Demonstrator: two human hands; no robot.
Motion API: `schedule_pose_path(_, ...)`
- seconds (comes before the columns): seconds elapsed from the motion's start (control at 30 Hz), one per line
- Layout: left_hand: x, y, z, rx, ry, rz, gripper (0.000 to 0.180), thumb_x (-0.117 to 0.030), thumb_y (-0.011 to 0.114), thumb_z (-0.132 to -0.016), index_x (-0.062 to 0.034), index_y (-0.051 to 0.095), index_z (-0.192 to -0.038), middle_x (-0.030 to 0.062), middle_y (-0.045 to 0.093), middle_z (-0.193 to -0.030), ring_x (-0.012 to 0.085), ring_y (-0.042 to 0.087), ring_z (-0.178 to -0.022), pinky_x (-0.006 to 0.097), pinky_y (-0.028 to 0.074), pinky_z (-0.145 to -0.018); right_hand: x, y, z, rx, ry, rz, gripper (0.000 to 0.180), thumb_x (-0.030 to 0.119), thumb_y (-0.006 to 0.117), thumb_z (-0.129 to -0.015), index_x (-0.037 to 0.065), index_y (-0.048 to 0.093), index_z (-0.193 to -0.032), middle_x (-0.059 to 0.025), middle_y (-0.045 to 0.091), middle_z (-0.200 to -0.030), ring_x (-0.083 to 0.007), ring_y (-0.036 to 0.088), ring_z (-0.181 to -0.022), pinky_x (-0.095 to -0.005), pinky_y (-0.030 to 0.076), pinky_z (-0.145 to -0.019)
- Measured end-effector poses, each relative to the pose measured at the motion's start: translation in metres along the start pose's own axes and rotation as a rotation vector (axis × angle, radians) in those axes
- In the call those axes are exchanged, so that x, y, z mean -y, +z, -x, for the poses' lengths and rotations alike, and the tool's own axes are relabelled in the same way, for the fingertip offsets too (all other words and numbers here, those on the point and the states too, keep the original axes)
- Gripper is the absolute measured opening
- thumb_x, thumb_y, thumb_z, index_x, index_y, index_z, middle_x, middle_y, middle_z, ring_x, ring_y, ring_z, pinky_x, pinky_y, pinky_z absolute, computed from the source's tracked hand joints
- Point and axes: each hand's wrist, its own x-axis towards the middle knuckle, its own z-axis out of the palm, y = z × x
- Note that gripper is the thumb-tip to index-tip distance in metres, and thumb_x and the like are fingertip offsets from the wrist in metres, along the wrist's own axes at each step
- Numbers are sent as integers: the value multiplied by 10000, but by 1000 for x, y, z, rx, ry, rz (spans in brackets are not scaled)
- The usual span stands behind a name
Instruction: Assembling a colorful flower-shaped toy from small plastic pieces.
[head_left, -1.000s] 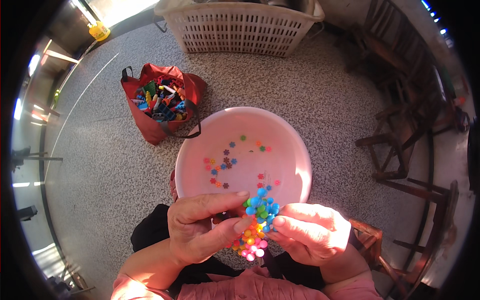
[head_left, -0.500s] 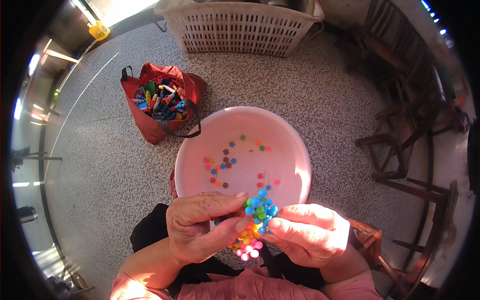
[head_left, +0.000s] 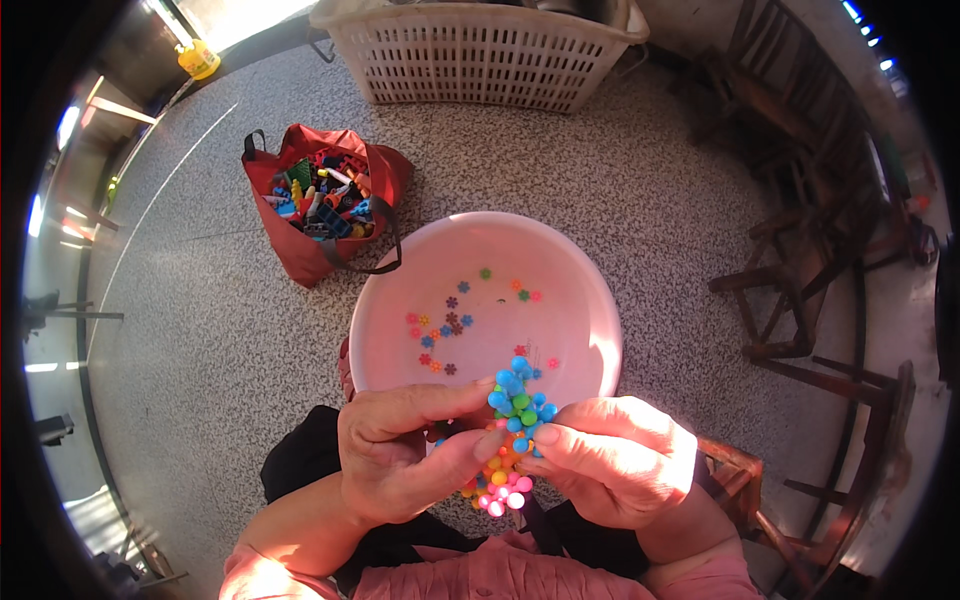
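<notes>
Above the near rim of a pink basin (head_left: 400, 275), both my hands grip a joined cluster of knobbed plastic beads (head_left: 524, 408), blue and green on top, orange, yellow and pink lower down. My left hand (head_left: 400, 450) pinches the cluster's left side between thumb and fingers; part of the cluster is hidden behind them. On the right side, my right hand (head_left: 630, 460) closes its thumb and fingertips on the blue knobs. Several small flower-shaped pieces (head_left: 452, 319) in mixed colours lie scattered on the basin's bottom.
A red bag (head_left: 300, 255) full of colourful toy pieces stands beyond the basin to the left. At the far side is a white slatted plastic basket (head_left: 480, 60). Dark wooden chairs (head_left: 800, 220) line the right. A yellow container (head_left: 198, 62) sits far left.
The bead cluster has turned a little and its blue top has risen slightly, tilting toward the left. Both hands have shifted slightly with it and still hold it.
</notes>
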Motion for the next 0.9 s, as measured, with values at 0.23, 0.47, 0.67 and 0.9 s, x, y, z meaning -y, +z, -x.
schedule_pose_path(0.23,4,3,-9,-27,-141,392,370,20,527,-811,20,448,-1172,169,578,-1031,205,566,-977,332,459,-851,2,-12,0,-51,395,-268,208,80,624,-749,8,619,-944,-86,615,-792,-155,591,-691,-265,473,-612)
schedule_pose_path(0.47,10,-3,-12,78,-342,706,354,-40,445,-872,-48,379,-1220,137,503,-1157,218,510,-1066,344,425,-878,-10,-18,4,-286,867,-1251,276,46,465,-836,-9,451,-1106,-182,555,-929,-113,443,-518,-233,387,-489)
schedule_pose_path(0.67,7,4,-9,151,-320,626,436,-43,471,-847,-83,341,-1261,177,478,-1160,290,492,-1070,428,425,-866,-13,-11,9,-298,783,-1244,193,59,525,-840,-6,446,-1005,-167,557,-884,-81,434,-468,-210,356,-410)
schedule_pose_path(0.9,7,3,-4,208,-87,484,399,33,454,-845,-43,351,-1223,147,474,-1186,202,493,-1077,366,408,-901,4,-15,5,-158,801,-781,254,86,598,-777,-78,506,-947,-124,539,-688,-80,422,-440,-199,334,-402)
